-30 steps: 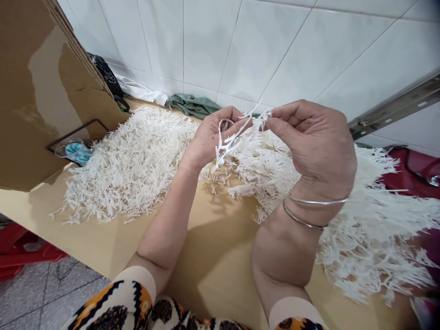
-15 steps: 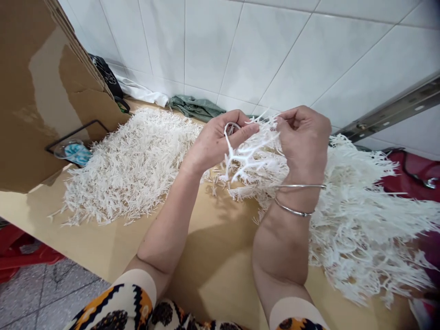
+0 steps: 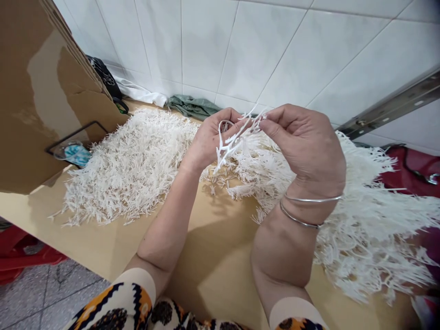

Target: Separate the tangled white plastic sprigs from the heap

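Raised above the table, a white branched plastic sprig (image 3: 228, 145) is held between both hands. My left hand (image 3: 211, 137) is closed on it with thumb and fingers. My right hand (image 3: 302, 137) pinches its thin tips at the upper right; two silver bangles circle that wrist. A heap of small white sprigs (image 3: 134, 165) lies on the table to the left. Behind the hands is a middle pile of white sprigs (image 3: 261, 169). Longer white branched pieces (image 3: 371, 229) lie in a large pile at the right.
A cardboard box (image 3: 24, 105) stands at the left, with a blue-and-white item (image 3: 77, 154) in a clear cup by it. Dark green cloth (image 3: 192, 106) lies along the tiled wall. A red bag (image 3: 415, 172) is at the right, beneath a metal rail (image 3: 395, 107).
My right hand has turned at the wrist, its fingertips now further left and nearer my left hand. The sprig between the hands has tilted and looks narrower.
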Motion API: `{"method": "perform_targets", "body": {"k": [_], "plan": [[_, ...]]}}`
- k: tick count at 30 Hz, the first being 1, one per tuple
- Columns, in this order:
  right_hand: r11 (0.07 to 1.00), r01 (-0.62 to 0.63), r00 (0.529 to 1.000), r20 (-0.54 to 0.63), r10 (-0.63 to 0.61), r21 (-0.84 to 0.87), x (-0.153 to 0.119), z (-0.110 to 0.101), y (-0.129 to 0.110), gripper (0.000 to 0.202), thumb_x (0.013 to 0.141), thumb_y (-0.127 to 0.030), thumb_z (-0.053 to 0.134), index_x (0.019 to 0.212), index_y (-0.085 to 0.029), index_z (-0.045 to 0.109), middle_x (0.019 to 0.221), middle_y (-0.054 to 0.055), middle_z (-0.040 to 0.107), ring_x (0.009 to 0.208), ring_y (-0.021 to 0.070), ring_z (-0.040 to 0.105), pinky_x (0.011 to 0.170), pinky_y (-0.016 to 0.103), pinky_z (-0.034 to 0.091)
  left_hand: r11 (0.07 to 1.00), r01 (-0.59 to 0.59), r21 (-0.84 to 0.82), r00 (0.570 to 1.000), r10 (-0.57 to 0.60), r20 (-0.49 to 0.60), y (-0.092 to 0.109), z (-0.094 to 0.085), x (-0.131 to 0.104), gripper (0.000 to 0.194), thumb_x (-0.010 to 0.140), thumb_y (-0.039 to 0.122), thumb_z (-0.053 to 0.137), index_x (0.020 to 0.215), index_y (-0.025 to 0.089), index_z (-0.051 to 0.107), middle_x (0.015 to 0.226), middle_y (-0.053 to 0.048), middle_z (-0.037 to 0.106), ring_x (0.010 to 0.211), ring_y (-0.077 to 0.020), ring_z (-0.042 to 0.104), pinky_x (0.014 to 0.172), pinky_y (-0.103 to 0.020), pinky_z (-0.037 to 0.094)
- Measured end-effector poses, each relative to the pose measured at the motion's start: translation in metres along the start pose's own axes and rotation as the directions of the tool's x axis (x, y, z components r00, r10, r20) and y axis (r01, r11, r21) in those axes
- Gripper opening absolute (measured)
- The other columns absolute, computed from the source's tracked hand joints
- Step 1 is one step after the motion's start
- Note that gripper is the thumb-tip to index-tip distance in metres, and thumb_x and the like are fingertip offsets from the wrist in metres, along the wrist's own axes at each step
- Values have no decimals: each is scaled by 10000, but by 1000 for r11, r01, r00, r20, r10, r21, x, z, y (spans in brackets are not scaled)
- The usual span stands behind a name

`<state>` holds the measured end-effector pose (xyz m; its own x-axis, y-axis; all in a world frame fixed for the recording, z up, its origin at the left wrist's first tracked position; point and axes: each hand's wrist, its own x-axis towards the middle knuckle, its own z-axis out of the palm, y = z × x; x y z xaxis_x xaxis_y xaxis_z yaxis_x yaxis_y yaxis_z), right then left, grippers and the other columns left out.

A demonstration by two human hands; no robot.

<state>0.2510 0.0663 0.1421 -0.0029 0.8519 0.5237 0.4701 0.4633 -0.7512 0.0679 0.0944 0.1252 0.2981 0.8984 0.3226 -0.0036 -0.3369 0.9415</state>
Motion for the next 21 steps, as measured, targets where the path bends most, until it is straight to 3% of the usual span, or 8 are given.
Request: {"method": "perform_targets", "body": {"k": [4,6,8,10,13,17,21], "plan": [[973,-10,991,-132,-21,-229,7,11,6,203,910,-165,675,740,-276,677,706,-42,682,695,167,624,765,362,507,997,-72,-5,996,72,54,-9,3,2,302,958,411,725,819,201,559,692,37,497,643,-87,436,593,-247,354],[951,-72,975,-223,4,-301,12,16,17,228,894,-118,665,725,-268,641,678,-34,655,676,182,606,771,382,501,994,-105,-19,991,106,81,-12,4,2,311,952,419,728,807,206,553,706,35,500,648,-88,421,597,-253,348],[937,-158,948,-313,56,-311,16,17,29,257,866,-83,670,694,-263,610,620,-33,612,636,189,582,776,400,510,994,-102,-40,991,105,83,-12,3,1,307,962,435,714,823,211,558,727,31,518,663,-90,422,609,-257,355],[952,-169,935,-346,72,-257,16,12,36,237,885,-110,674,705,-262,643,627,-18,642,651,198,612,800,418,536,995,-74,-61,996,77,54,-10,3,0,298,979,439,697,846,211,558,734,31,522,672,-88,426,619,-255,361],[988,-46,972,-236,9,-151,10,1,30,195,985,-220,642,853,-296,762,868,22,789,874,216,730,950,441,567,997,-47,-64,999,47,2,-7,1,1,278,997,379,685,846,198,538,713,41,484,669,-76,428,624,-236,357],[999,25,1000,-19,-24,29,0,-5,8,213,1061,-378,603,1027,-337,809,1094,1,813,1119,218,744,1101,449,551,998,-12,-69,1000,10,-29,-3,1,2,279,1001,348,692,830,181,547,671,48,438,646,-67,431,619,-220,360],[989,-10,991,133,-10,146,-2,-1,3,144,954,-406,772,1072,-329,802,1067,-14,795,1136,223,732,1104,440,564,990,16,-141,998,-26,-64,0,1,0,325,954,401,760,791,181,584,638,46,422,622,-75,418,589,-222,365]]}}
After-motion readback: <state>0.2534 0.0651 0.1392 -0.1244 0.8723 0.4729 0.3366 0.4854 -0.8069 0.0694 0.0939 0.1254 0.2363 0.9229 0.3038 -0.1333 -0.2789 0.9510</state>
